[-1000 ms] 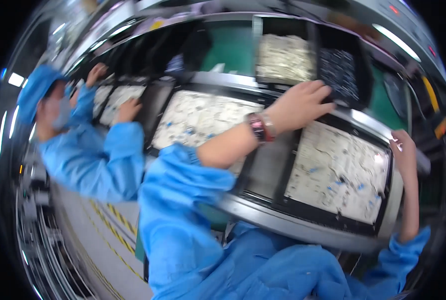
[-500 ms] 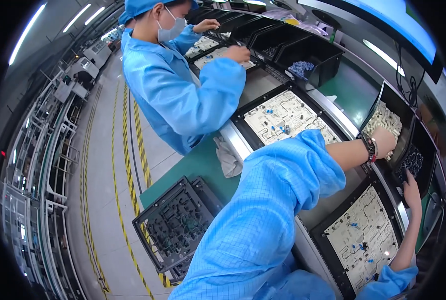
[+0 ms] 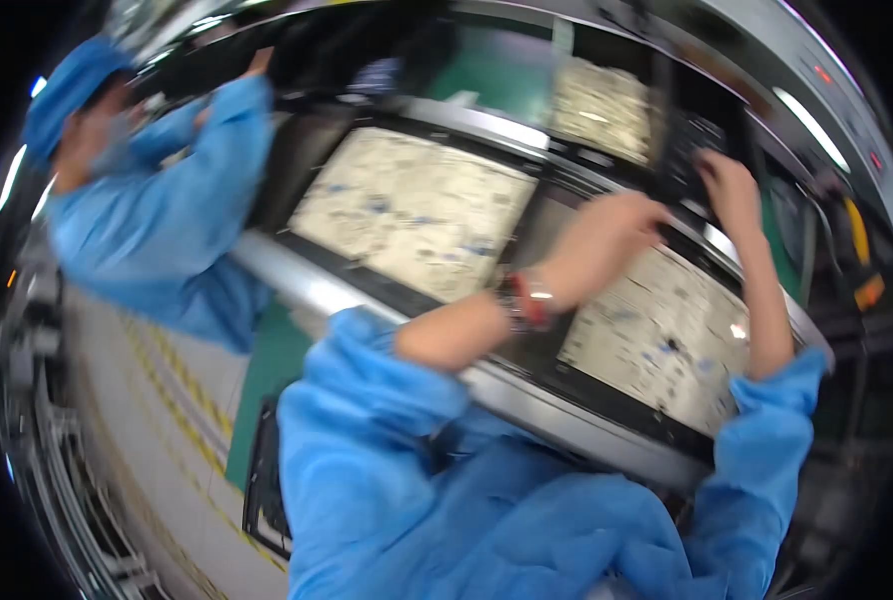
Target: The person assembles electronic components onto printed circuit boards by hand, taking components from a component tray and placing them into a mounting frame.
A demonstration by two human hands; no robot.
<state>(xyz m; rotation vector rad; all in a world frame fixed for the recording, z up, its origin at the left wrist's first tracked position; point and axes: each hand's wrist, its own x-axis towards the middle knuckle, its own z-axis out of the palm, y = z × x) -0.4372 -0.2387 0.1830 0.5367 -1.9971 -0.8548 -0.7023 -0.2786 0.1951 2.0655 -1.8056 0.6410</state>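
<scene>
My left hand [image 3: 612, 245], with bracelets at its wrist, is over the upper left edge of the nearer pale circuit board [image 3: 647, 345]. Its fingers are drawn together; motion blur hides whatever they hold. At the front of a black bin of small dark parts [image 3: 695, 135] is my right hand [image 3: 732, 195], fingers bent inward and closed, their tips blurred. The board carries small blue and black components and lies in a black frame [image 3: 607, 390]. Just left of the dark bin, a bin holds a heap of cream-coloured small parts [image 3: 602, 110].
Further left on the metal-railed line [image 3: 317, 285] lies another pale board [image 3: 412, 210] in a black frame. A co-worker in blue [image 3: 157, 210] works at the far left. A dark tray [image 3: 267, 480] is at the lower left. A yellow-and-orange object [image 3: 862, 250] is at the right.
The view has swung to the right and is blurred. My left hand has come out of the bin of cream parts to above the nearer board. My right hand stays by the dark parts.
</scene>
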